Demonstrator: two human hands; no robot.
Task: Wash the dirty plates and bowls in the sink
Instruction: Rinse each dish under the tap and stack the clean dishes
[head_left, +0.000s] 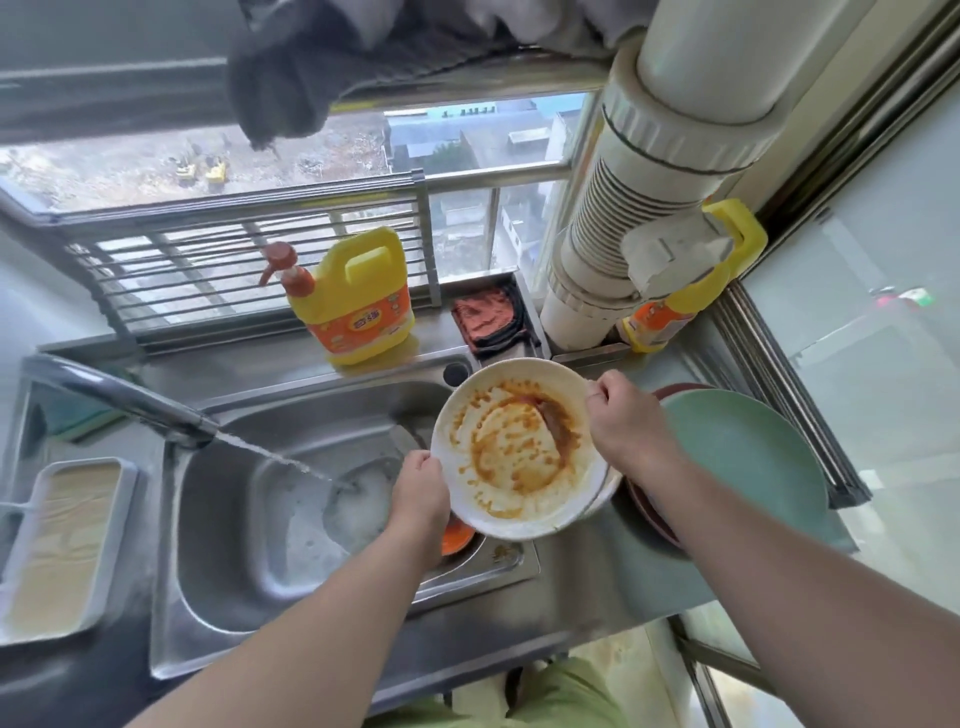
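Beside the running steel sink (234, 519), both hands, left hand (421, 486) at eight o'clock and right hand (623, 415) at two, pinch the sauce-smeared white plate (519, 452), likely stiff, slippery and breakable, by its rim.

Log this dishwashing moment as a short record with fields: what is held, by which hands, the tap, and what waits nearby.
held item: white plate, smeared with orange-brown sauce
left hand: grips the plate's left rim
right hand: grips the plate's right rim
plate position: above the right side of the sink, not under the water
tap: running, stream falling into the basin
waiting dishes: green plate stacked on the counter to the right
soap: yellow detergent bottle behind the sink
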